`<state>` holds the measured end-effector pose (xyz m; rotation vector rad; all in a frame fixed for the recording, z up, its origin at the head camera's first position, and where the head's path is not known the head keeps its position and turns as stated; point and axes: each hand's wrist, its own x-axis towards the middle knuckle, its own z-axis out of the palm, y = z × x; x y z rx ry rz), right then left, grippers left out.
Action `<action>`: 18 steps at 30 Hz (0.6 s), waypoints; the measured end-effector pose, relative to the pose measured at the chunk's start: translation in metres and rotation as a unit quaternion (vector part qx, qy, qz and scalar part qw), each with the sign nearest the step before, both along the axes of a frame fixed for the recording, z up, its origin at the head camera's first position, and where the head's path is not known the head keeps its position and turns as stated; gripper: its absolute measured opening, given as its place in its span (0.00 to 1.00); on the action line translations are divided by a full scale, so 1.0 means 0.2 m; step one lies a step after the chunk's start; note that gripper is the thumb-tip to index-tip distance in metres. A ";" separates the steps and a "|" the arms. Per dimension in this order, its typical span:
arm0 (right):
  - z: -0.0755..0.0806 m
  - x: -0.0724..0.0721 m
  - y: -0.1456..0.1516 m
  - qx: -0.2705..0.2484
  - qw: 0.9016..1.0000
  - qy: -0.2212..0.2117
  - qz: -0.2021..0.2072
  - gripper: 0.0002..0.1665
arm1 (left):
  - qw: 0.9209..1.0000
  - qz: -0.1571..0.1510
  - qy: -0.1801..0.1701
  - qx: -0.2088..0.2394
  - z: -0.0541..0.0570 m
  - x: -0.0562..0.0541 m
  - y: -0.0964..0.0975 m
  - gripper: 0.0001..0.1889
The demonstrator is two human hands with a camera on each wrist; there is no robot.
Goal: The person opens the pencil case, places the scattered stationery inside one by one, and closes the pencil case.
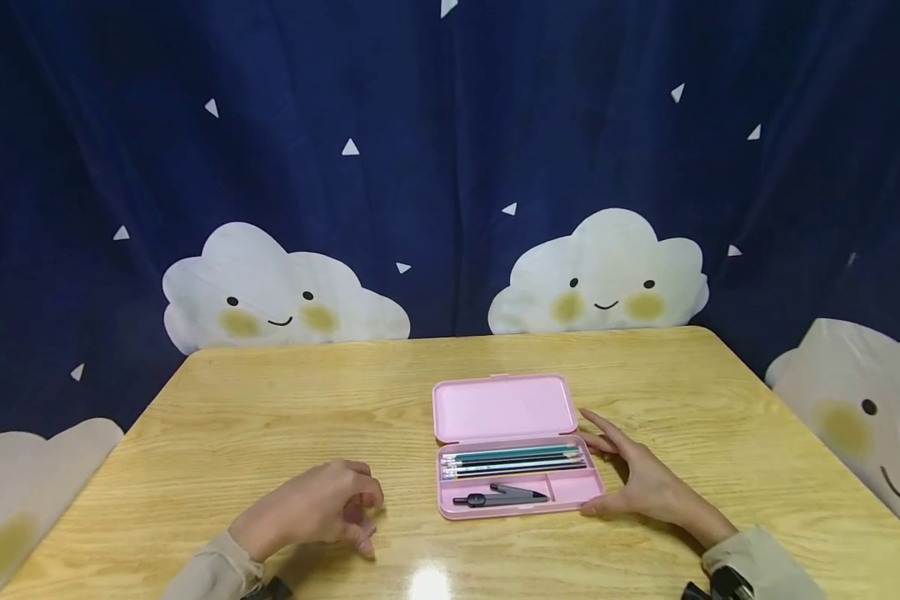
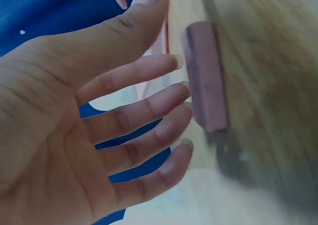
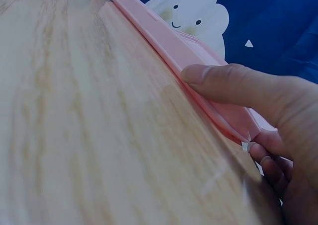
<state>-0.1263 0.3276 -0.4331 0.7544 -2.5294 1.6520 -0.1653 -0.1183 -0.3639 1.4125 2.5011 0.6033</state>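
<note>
A pink pencil case [image 1: 521,515] lies with its lid [image 1: 504,408] folded back on the wooden table. Several pencils [image 1: 513,461] lie side by side in its rear compartment, and a grey drawing compass [image 1: 501,497] is in the front one. My right hand [image 1: 648,483] holds the case's right end, thumb at the front corner and fingers by the hinge side. To the left, my left hand [image 1: 322,508] hovers low with loosely bent fingers. A reddish-pink eraser [image 2: 207,76] is right at its fingertips in the left wrist view, with the thumb apart from it.
The wooden table [image 1: 285,400] reaches back to a dark blue curtain [image 1: 420,100] printed with clouds and small white triangles. A bright light reflection shows on the table's near part, between the hands.
</note>
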 end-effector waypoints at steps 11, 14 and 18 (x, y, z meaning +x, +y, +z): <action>0.01 0.01 0.00 -0.004 1.000 -0.016 -0.007 0.68 | 0.999 0.004 0.038 -0.016 -0.03 -0.03 -0.07 0.20; 0.01 0.00 0.00 0.007 1.000 -0.017 -0.013 0.68 | 0.999 0.011 0.052 -0.004 -0.03 -0.03 -0.07 0.14; 0.01 0.01 0.00 0.015 0.999 -0.026 -0.023 0.69 | 0.993 0.015 0.111 0.020 -0.03 -0.05 -0.03 0.16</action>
